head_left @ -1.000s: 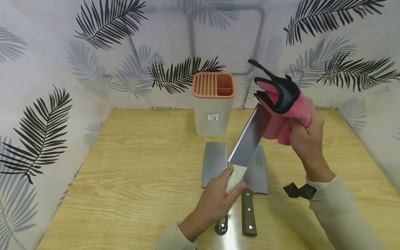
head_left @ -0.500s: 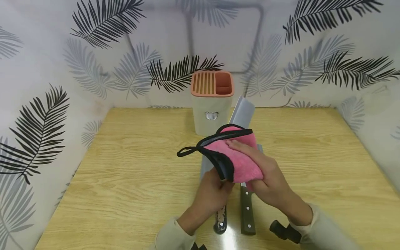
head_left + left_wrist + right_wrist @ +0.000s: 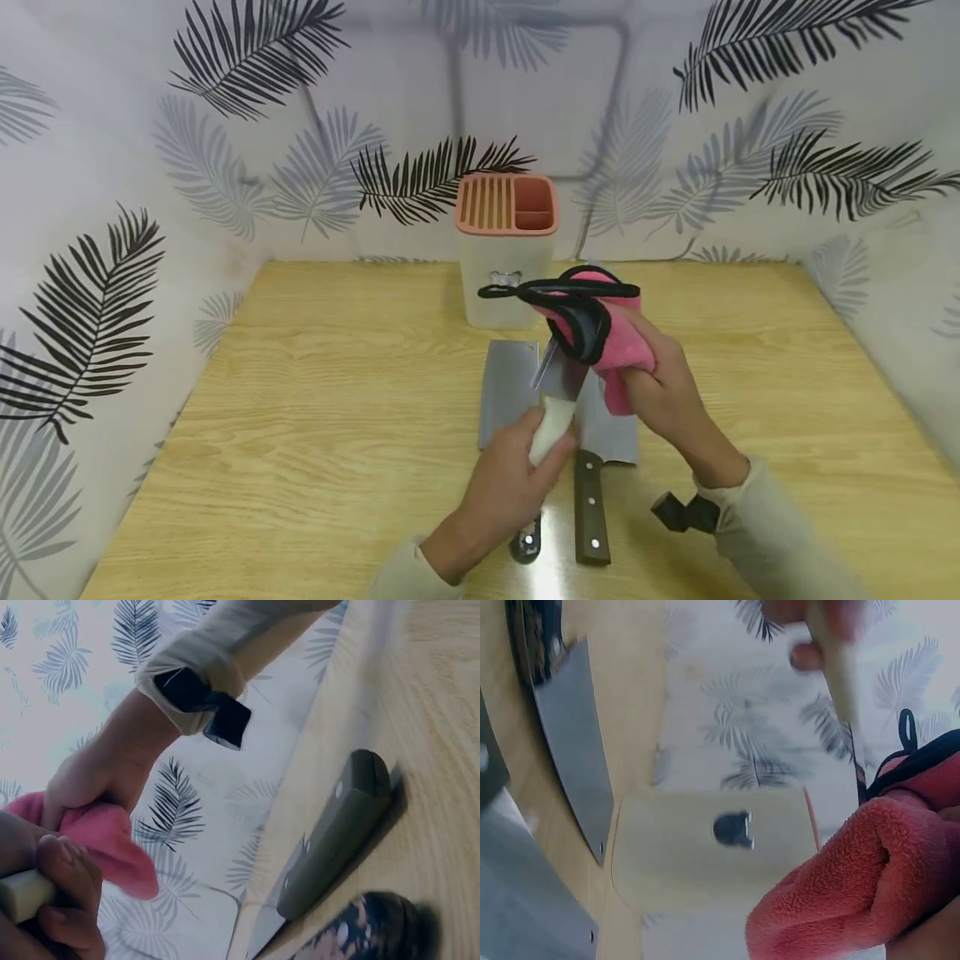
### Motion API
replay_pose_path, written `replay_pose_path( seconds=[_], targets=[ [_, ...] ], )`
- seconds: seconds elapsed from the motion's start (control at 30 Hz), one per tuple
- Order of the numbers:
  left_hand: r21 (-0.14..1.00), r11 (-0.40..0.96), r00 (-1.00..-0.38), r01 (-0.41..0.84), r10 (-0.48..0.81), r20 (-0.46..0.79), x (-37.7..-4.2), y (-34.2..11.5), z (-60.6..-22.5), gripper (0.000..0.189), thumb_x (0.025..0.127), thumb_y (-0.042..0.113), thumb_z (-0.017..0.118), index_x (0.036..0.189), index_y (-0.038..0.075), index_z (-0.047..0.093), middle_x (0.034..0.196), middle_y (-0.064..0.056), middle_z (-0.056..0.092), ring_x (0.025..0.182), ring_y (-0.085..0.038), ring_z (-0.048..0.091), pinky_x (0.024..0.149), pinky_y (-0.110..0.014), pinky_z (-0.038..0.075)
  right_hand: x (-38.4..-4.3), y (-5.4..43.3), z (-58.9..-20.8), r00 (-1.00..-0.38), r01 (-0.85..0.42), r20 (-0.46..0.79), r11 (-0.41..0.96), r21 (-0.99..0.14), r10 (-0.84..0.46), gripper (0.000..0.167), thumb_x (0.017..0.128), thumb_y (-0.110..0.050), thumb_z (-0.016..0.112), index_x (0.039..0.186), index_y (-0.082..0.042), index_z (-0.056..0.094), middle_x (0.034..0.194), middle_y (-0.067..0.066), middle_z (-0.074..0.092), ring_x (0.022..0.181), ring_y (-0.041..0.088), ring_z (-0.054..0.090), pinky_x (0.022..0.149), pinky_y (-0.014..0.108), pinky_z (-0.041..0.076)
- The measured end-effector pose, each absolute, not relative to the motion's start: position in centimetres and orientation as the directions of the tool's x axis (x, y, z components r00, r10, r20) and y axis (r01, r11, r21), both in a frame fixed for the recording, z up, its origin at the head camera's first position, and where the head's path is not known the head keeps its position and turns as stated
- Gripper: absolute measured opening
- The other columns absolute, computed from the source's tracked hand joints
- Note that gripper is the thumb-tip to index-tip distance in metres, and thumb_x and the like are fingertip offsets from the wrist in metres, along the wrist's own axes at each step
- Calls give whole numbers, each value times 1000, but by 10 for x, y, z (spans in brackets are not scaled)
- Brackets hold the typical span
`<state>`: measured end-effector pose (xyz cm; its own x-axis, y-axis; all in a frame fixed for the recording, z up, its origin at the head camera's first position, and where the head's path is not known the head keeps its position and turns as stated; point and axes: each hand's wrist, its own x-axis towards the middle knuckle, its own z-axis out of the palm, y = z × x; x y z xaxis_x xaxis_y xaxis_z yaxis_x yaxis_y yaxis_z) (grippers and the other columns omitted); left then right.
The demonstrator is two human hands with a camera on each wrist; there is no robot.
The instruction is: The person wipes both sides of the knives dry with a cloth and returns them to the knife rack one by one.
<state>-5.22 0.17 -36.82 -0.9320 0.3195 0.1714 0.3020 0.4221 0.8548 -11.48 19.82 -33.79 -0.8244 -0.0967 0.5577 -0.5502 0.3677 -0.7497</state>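
Note:
In the head view my left hand grips the pale handle of a kitchen knife, whose blade slants up and away above the table. My right hand holds a pink cloth with black edging folded around the blade, hiding most of it. Below them two cleavers lie on the table: one with a worn black handle on the left, the other with a dark riveted handle on the right. The left wrist view shows the fingers curled round the pale handle.
A cream knife block with an orange slotted top stands at the back of the wooden table. Leaf-patterned fabric hangs behind and along both sides.
My right hand came in from the upper right and brought the cloth onto the blade, down near the handle, then slid a little up the blade. The left hand keeps its grip.

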Motion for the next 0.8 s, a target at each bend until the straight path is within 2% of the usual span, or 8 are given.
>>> replay_pose_path(
  seconds=[0.1,0.2,0.33,0.47,0.67,0.8],
  targets=[
    [871,432,-940,236,329,91,-52,-6,-368,24,99,30,59,99,5,59,68,-3,59,53,-1,49,46,-19,43,-129,211,-334,-849,-488,529,355,-797,20,40,90,13,48,124,1,64,99,-23,63,87,2,58,80,15,46],
    [895,424,-948,141,317,-1,-53,-16,-367,35,100,31,57,114,-1,57,68,-4,64,51,-4,55,43,-22,47,-141,226,-331,-856,-419,488,326,-847,168,32,96,4,52,121,-7,68,104,-23,65,95,0,58,85,13,45],
    [911,411,-965,34,251,-77,-58,-29,-367,46,100,28,57,130,-5,47,66,-4,65,43,-8,54,37,-23,46,-150,243,-326,-855,-354,443,321,-879,270,21,98,-7,57,107,-22,69,96,-20,64,91,1,56,81,14,44],
    [900,434,-980,25,191,-65,-61,-40,-369,37,98,28,59,121,0,51,73,-6,65,43,-7,52,41,-22,45,-152,252,-324,-855,-326,433,352,-877,286,18,97,-10,58,99,-25,67,90,-20,62,87,2,53,77,16,42],
    [827,558,-996,71,83,29,-66,-52,-378,38,93,28,66,117,-1,63,102,-16,72,70,-13,59,57,-24,47,-159,266,-330,-864,-267,404,409,-873,299,16,98,-14,58,98,-27,66,90,-22,61,86,1,54,78,16,41],
    [793,607,-999,52,20,50,-71,-61,-388,36,90,24,69,113,-3,67,99,-17,74,72,-14,62,58,-24,49,-176,289,-340,-874,-179,371,501,-846,314,13,99,-23,57,87,-23,64,83,-22,57,80,1,51,74,18,39]
  ],
)
